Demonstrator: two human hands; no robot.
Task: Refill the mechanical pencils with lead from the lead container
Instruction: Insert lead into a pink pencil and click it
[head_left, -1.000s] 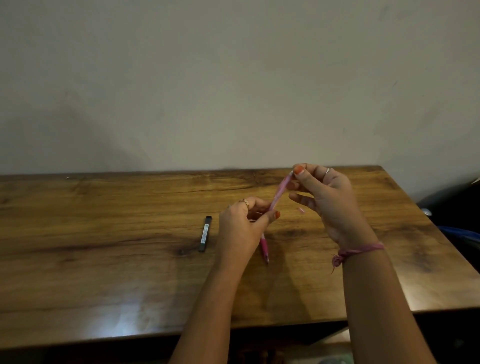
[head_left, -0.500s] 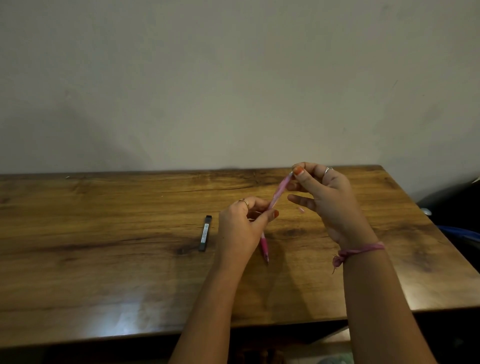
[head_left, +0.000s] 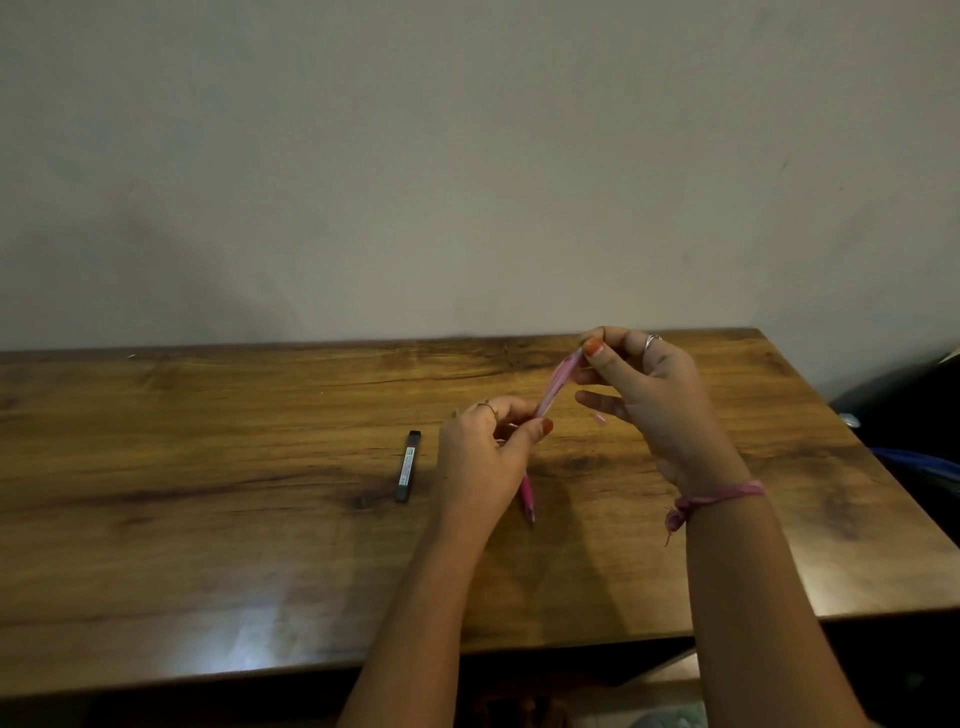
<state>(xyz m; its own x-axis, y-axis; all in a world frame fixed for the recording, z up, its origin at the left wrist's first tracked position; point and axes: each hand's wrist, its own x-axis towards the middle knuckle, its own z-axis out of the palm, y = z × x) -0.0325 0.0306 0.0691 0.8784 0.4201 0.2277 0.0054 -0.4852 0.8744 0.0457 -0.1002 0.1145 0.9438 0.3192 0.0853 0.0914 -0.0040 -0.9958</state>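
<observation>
Both hands are raised just above the wooden tabletop (head_left: 208, 467), right of centre. The left hand (head_left: 480, 462) grips the pink mechanical pencil (head_left: 556, 387) at mid-barrel, thumb and fingers curled round it. The pencil stands tilted, its upper end leaning toward 1 o'clock and its tip (head_left: 529, 512) pointing down toward 6 o'clock, close over the tabletop; whether the tip touches the wood cannot be told. The right hand (head_left: 649, 395) pinches the pencil's upper end between thumb and forefinger, the remaining fingers loosely spread below. A ring shows on each hand, and a pink thread band (head_left: 719, 496) is tied round the right wrist. The dark lead container (head_left: 408, 466) lies flat on the tabletop at 9 o'clock from the left hand, near it but apart, its long axis running roughly 12 to 6. A small pale pink piece (head_left: 599, 417) shows beneath the right hand; its nature cannot be told.
</observation>
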